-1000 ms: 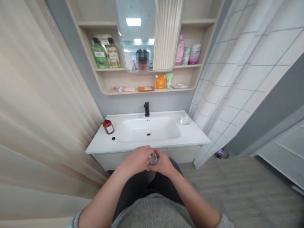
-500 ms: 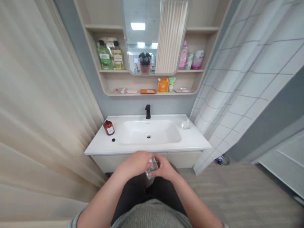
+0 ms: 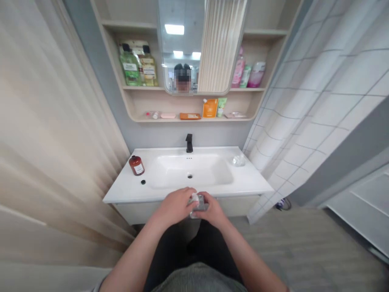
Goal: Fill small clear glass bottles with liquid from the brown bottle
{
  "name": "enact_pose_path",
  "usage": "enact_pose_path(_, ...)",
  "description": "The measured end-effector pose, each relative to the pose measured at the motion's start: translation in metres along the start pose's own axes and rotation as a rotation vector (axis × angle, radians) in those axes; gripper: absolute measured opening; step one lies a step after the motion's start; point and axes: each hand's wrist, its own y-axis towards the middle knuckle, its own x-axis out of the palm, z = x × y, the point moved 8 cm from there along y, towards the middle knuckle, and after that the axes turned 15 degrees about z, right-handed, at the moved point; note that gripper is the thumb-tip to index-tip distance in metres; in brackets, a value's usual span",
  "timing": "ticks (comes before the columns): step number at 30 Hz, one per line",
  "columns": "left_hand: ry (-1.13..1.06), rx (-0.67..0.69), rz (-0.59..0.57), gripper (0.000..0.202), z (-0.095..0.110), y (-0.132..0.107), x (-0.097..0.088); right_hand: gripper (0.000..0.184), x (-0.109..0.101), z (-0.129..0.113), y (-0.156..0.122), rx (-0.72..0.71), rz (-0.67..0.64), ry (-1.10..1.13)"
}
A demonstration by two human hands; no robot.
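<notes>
In front of the basin's near edge, both my hands close on a small clear container (image 3: 201, 201) with a whitish top, perhaps a bottle. My right hand (image 3: 212, 214) grips its clear body from the right. The fingers of my left hand (image 3: 179, 204) are closed at its whitish upper part; whether that part is a separate cap I cannot tell. Fingers hide much of the container. An amber bottle (image 3: 136, 165) with a white label stands upright on the counter's left side, and a small black cap (image 3: 143, 182) lies near it.
Ahead are the white basin (image 3: 170, 182), a black faucet (image 3: 189, 143) and a clear crumpled-looking item (image 3: 238, 161) on the right counter. Above hangs a shelf unit (image 3: 194, 120) with a mirror and several toiletries. Curtains (image 3: 60, 121) flank the left, and a checked white curtain (image 3: 291, 134) the right.
My hands have risen slightly toward the basin with the clear container, which has turned and now shows more of its whitish top. The view has shifted a little.
</notes>
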Motion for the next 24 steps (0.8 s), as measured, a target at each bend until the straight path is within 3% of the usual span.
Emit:
enact_pose_path(3, -0.026, -0.136, 0.165, 0.041, -0.050, 0.017, -0.006, 0.075, -0.022, 0.022, 0.021, 0.065, 0.159, 0.014)
enact_pose_path(5, 0.101, -0.190, 0.252, 0.038, -0.088, 0.028, -0.003, 0.078, -0.045, 0.039, 0.035, 0.096, 0.262, -0.013)
enact_pose_path(8, 0.292, -0.219, 0.233, 0.038, -0.137, 0.040, 0.021, 0.082, -0.091, 0.061, 0.058, 0.082, 0.403, -0.133)
enact_pose_path(11, 0.351, -0.257, 0.170, 0.043, -0.169, 0.044, 0.049, 0.089, -0.152, 0.087, 0.079, 0.181, 0.621, -0.267)
enact_pose_path(14, 0.356, -0.277, 0.126, 0.047, -0.185, 0.044, 0.071, 0.089, -0.207, 0.107, 0.100, 0.250, 0.760, -0.425)
enact_pose_path(18, 0.384, -0.309, 0.089, 0.051, -0.197, 0.044, 0.085, 0.085, -0.257, 0.136, 0.127, 0.323, 0.855, -0.568)
enact_pose_path(21, 0.402, -0.335, 0.066, 0.051, -0.202, 0.045, 0.089, 0.079, -0.273, 0.159, 0.142, 0.362, 0.885, -0.627)
enact_pose_path(24, 0.402, -0.345, 0.084, 0.050, -0.202, 0.044, 0.088, 0.077, -0.275, 0.175, 0.153, 0.391, 0.897, -0.660)
